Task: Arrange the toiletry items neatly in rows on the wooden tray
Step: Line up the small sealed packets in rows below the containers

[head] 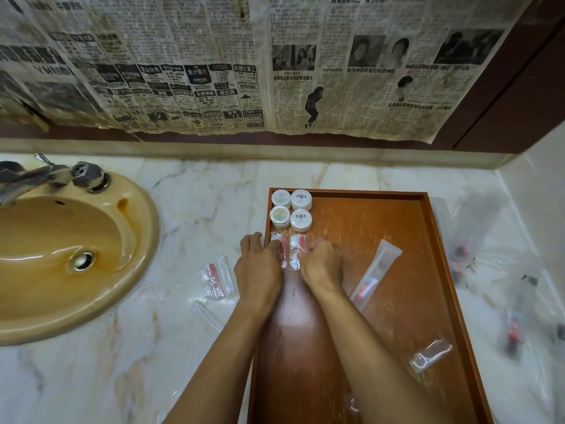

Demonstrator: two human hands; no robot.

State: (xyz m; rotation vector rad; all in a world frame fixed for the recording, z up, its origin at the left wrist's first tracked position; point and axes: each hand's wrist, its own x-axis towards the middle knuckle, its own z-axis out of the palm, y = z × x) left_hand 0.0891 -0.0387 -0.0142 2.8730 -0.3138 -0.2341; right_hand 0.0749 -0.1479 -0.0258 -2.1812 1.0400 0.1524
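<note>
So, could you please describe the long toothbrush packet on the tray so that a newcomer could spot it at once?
Start at the wooden tray on the marble counter, right of the sink. The toothbrush packet lies diagonally on the tray's bare middle, just right of the right hand. It is the only long, clear sleeve there, unlike the round white soaps and the short sachets.

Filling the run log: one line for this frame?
stage: second row | left hand: on left packet | right hand: on right packet | soaps: four, tray far-left corner | counter: packets left
</note>
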